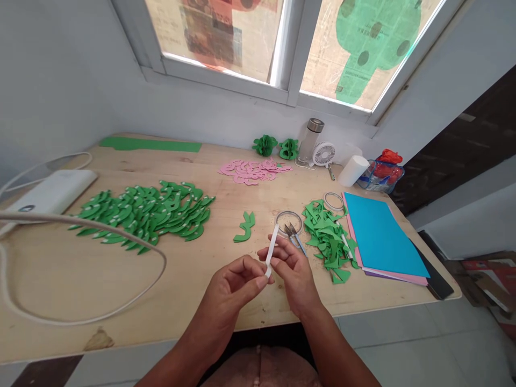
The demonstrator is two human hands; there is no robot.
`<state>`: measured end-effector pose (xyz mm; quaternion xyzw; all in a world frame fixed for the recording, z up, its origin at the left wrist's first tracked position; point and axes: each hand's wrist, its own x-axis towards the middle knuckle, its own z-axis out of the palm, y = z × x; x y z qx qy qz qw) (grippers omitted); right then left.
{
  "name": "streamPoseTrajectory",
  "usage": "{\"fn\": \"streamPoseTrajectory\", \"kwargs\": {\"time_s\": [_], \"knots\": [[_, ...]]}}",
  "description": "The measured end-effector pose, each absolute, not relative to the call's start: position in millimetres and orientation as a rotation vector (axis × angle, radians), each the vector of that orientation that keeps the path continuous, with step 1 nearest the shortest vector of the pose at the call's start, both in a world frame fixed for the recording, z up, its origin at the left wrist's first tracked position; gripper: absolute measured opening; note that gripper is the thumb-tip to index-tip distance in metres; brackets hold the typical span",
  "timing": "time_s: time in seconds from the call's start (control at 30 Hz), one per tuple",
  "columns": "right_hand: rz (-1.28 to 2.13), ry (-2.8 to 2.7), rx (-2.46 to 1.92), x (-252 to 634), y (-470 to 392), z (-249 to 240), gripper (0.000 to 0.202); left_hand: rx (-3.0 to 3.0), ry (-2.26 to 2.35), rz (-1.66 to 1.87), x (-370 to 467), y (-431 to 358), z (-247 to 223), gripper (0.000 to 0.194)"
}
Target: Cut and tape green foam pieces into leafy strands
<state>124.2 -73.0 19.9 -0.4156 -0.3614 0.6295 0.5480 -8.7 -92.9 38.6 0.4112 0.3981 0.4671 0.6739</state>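
A narrow white strip, seemingly of tape [272, 245], stands up between my two hands near the table's front edge. My left hand [237, 285] pinches its lower end between thumb and finger. My right hand [291, 271] grips the same strip a little higher, with its thumb against it. Just beyond my hands lie a curved green cut-out piece [245, 228], small scissors [295, 236] with dark blades and a tape roll [278, 221]. A large heap of green cut-outs [149, 215] with small white patches spreads to the left.
Green scraps [328, 236] and a second tape roll [334, 201] lie right, beside blue sheets [382, 234] and a dark phone-like slab [437, 279]. Pink cut-outs [252, 171], a bottle [310, 141] and a small fan [323, 155] are at the back. A white cable [133, 312] loops across the left.
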Motion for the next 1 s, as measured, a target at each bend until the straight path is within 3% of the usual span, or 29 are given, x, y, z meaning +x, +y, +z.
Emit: {"fn": "streamPoseTrajectory", "kwargs": {"time_s": [0.27, 0.47, 0.7, 0.77, 1.0], "knots": [[1.450, -1.018, -0.920, 133.3, -74.5, 13.8, 0.034, 0.998, 0.964, 1.079, -9.3, -101.0, 40.3, 0.019], [1.460, -1.106, -0.943, 135.3, -77.6, 10.7, 0.049, 1.099, 0.981, 1.079, -6.3, -102.3, 46.0, 0.024], [1.426, -1.110, -1.012, 133.2, -74.9, 14.2, 0.044, 2.003, 1.124, 1.199, -17.7, -110.9, 49.7, 0.006], [1.442, -1.116, -1.024, 133.7, -73.7, 13.6, 0.043, 2.270, 1.178, 1.351, -26.9, -114.1, 53.4, 0.018], [1.453, -1.213, -1.038, 133.2, -74.0, 11.1, 0.034, 2.334, 1.254, 1.390, -45.9, -117.7, 73.6, 0.022]]}}
